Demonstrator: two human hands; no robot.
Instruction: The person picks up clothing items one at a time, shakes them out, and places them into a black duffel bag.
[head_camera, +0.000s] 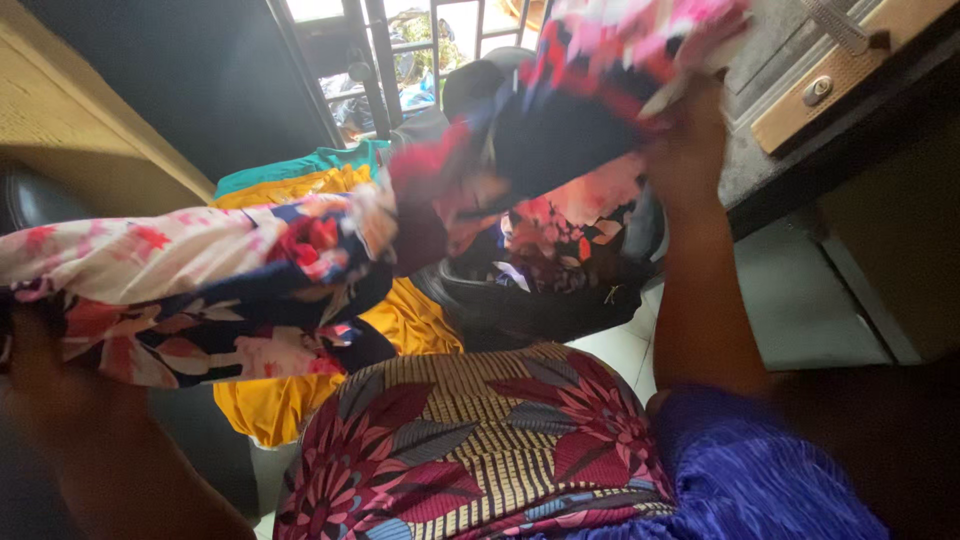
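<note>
Head view, floral cloth (300, 270) stretched left to right above a dark basin (540, 300), right hand (690, 120) clenched on its far-right end, left hand (25, 340) near left, mostly hidden under cloth, grip unclear, yellow garment (400, 320) beneath.

Pretty cramped from where I'm sitting: the floral cloth (330, 250) stretches across most of my view, blocking the black basin (540, 300) below. Yellow fabric (300, 400) crowds the left and the dark counter (800, 140) walls off the right. The only open bit is the pale floor (800, 300) beside the counter.
</note>
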